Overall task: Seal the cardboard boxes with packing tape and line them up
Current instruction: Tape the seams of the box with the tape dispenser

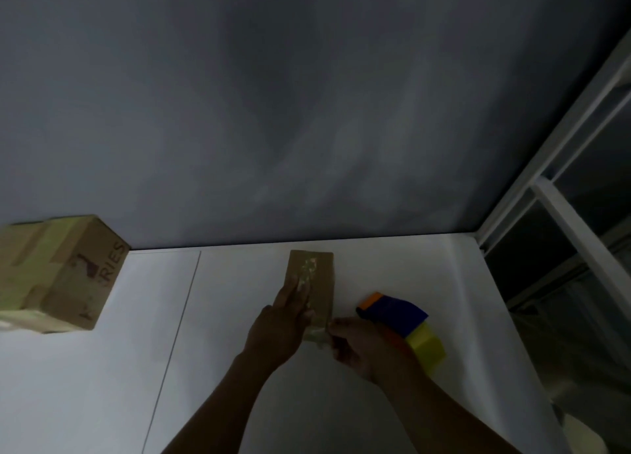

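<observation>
Cardboard box under flat, straight-fingered left hand; right hand in a pinch on its tape.

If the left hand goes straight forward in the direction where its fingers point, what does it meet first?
The left hand lies flat on the small box, fingers pointing away. Ahead it meets only the box's taped top, then a short strip of table, then probably the grey wall; depth is unclear.
</observation>
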A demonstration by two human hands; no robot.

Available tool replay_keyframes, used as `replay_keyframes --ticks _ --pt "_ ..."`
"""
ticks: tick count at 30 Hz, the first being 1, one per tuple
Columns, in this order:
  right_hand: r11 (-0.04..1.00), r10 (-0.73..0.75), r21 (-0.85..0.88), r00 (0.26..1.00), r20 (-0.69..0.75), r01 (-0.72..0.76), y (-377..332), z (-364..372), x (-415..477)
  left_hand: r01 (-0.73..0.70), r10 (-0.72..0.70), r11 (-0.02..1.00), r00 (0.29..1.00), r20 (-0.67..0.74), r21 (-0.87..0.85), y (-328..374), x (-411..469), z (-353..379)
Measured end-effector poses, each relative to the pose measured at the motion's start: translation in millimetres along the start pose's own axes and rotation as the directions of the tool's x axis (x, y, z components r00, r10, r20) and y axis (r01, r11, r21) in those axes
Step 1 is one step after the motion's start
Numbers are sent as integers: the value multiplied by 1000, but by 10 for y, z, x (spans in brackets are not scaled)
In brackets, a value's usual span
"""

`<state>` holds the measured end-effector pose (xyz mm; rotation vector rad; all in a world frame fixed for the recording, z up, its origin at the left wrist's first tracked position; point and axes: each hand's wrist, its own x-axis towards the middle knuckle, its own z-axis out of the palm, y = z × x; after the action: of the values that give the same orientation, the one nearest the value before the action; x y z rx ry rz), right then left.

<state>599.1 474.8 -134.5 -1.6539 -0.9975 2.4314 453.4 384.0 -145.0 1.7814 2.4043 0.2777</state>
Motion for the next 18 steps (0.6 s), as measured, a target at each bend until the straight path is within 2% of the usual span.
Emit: replay_keyframes --ticks 1,3,6,10,14,18 --pt "1000 -16 2 1000 4 16 -1 -29 -17 -50 49 999 996 -72 -12 -13 0 3" --pt "999 -52 -5 999 15 52 -13 -83 -26 -96 93 995 993 -67 -35 -36 -17 36" --pt "995 -94 -16 996 7 94 -22 -139 -10 89 -76 986 992 97 -142 3 -21 48" --pt "997 -74 11 996 -53 74 -13 -132 47 181 -157 964 979 133 -195 22 -33 70" --pt "1000 -31 -2 997 -66 31 -32 -40 115 146 -123 973 983 134 -180 18 -39 83" --pt "995 69 78 996 -55 -65 19 2 119 152 -128 974 981 147 -167 11 -13 91"
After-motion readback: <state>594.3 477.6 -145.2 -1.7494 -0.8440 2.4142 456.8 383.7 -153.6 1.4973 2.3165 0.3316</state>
